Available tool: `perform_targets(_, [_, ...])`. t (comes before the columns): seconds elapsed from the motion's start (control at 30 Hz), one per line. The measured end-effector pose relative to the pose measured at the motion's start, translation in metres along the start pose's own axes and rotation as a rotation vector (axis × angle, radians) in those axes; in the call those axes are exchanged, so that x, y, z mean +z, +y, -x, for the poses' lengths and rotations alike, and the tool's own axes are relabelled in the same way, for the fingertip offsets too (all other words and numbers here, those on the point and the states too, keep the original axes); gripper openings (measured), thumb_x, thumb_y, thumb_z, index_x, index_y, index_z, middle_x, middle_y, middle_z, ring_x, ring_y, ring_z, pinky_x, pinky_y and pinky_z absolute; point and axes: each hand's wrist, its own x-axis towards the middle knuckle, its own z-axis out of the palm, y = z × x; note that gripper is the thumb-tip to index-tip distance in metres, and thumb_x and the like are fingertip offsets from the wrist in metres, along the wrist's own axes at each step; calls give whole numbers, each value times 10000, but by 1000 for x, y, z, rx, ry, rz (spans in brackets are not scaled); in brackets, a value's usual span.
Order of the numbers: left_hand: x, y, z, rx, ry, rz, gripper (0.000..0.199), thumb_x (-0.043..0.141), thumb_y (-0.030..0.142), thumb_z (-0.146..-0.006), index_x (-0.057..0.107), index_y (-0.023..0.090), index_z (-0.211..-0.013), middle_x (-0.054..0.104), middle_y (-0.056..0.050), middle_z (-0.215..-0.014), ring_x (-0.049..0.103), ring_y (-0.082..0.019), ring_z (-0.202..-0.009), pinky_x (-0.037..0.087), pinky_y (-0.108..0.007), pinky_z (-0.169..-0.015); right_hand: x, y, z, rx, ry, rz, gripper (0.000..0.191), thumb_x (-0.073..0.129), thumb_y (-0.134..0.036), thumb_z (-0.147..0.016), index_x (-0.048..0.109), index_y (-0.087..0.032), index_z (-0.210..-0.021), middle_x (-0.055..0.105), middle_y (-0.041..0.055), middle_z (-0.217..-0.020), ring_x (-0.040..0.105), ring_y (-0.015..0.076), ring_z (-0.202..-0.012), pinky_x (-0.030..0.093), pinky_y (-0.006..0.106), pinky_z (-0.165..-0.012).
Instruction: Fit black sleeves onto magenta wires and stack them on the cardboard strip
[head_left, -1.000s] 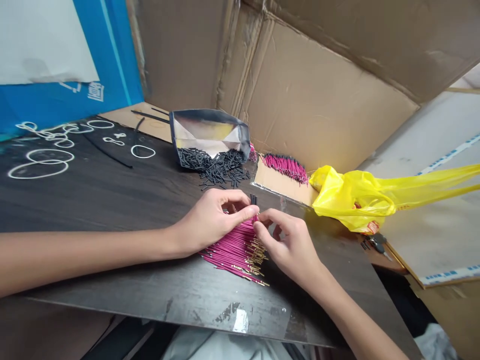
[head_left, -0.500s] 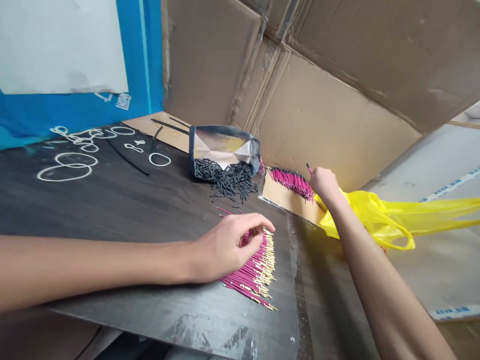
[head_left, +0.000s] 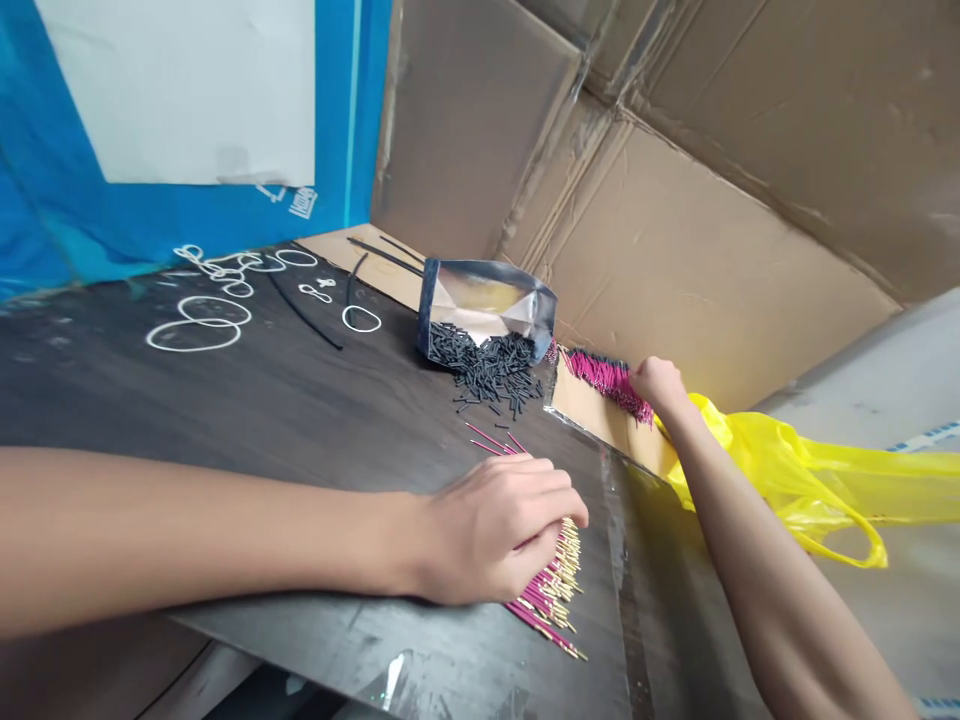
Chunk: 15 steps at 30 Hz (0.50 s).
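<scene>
Head view shows many gold-tipped wires (head_left: 556, 592) remaining under the curled left hand (head_left: 502, 530), and black-ended wires (head_left: 601, 376), seemingly done, beside the right hand (head_left: 660, 383); both grips I cannot tell.

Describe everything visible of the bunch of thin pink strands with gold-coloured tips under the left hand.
The bunch of thin pink strands lies on the dark, wood-look table, strands roughly side by side. Its shiny, metallic-looking gold-coloured tips point right, unevenly lined up. The bare left hand covers much of it and appears to touch it; most opposite ends are hidden. A few strands fan out beyond the hand.
</scene>
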Motion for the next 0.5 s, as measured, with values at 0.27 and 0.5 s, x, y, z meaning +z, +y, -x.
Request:
perform_targets(0.27, [-2, -2, -5, -255, -127, -265, 251, 482, 277, -936, 688, 155, -1011, 621, -87, -980, 519, -245, -945, 422, -421, -853, -32, -39, 56, -273, 71, -210, 288, 506, -246, -931, 752, -119, -1008, 747, 177, -999, 697, 274, -972, 464, 304, -772])
perform_targets(0.5, [4, -3, -3, -283, -242, -429, 364, 478, 415, -945, 687, 132, -1040, 610, -130, -1052, 498, -309, -1014, 399, -497, -913, -42, -101, 113, -671, -41, -392, 207, 581, -310, -948, 730, -202, -1042, 754, 42, -1010, 680, 154, -900, 452, 215, -772])
